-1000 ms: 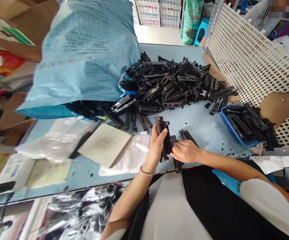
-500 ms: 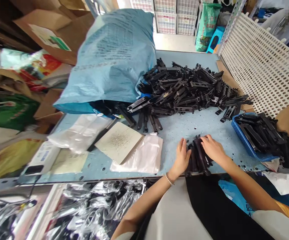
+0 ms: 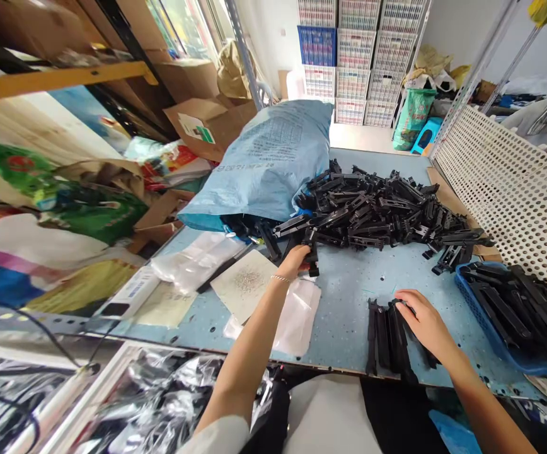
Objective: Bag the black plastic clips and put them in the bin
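Several long black plastic parts [image 3: 387, 337] lie side by side in a row at the table's front edge. My right hand [image 3: 422, 320] is at the row's right end, with fingers bent over the top ends and a part under the palm. Farther left, my left hand [image 3: 296, 260] has its fingers closed on black plastic parts [image 3: 312, 252] at the near left edge of a large heap of the same parts [image 3: 377, 208]. My palm and wrist hide some of the fingers there.
A blue woven sack [image 3: 268, 167] stands left of the heap. A blue basket [image 3: 514, 315] full of black parts is at the right, before a white perforated panel [image 3: 514, 183]. Clear plastic bags [image 3: 297, 315] and a square board [image 3: 245, 284] lie at the left.
My left hand has left the row and reached forward and left to the heap's near edge, closing on parts there. My right hand stays at the row. The view has tilted upward.
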Demonstrator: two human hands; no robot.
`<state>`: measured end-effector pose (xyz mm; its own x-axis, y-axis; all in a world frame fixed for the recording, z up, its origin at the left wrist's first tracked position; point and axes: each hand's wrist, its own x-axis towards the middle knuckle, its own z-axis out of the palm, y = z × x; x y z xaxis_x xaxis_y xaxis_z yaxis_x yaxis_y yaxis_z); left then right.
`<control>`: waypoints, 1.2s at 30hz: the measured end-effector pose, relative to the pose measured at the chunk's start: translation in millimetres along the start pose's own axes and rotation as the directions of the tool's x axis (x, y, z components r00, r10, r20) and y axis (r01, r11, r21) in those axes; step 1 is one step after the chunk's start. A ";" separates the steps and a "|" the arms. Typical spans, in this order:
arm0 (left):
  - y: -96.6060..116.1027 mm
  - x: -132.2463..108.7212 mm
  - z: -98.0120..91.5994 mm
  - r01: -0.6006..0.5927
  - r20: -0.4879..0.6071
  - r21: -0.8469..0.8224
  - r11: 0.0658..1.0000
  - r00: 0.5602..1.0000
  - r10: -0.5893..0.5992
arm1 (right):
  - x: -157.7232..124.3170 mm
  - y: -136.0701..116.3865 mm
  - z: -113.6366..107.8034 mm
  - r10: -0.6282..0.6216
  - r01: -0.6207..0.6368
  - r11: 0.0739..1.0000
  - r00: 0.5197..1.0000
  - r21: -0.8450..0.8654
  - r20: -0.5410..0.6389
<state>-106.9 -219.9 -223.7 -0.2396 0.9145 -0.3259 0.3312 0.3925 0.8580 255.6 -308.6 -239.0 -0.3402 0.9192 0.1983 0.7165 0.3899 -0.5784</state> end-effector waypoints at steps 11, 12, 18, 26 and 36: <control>-33.5 -131.3 61.4 0.384 0.656 -0.639 0.666 0.725 0.211 | 75.7 -74.3 47.7 -0.065 -0.154 0.508 0.974 0.847 0.216; -31.2 -134.2 60.9 0.294 0.616 -0.639 0.711 0.749 0.244 | 78.5 -79.3 47.4 -0.046 -0.148 0.543 0.978 0.826 0.205; -22.6 -138.9 60.3 0.002 0.373 -0.467 0.884 0.907 0.195 | 78.5 -92.6 27.7 -0.117 0.056 0.860 0.989 0.508 0.089; -11.5 -158.8 62.7 -0.131 0.306 -0.387 0.913 0.916 0.261 | 69.1 -74.4 14.2 -0.391 0.383 0.916 0.918 -0.122 -0.059; -2.3 -137.7 60.7 -0.213 -0.034 -0.302 0.929 0.976 0.213 | 64.6 -88.0 28.4 -0.273 0.253 0.945 0.959 0.206 0.076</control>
<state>-19.3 -340.8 -204.9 -0.1942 0.9733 -0.1221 0.0828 0.1402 0.9867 153.3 -285.1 -197.7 -0.5679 0.7711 0.2880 0.4657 0.5895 -0.6600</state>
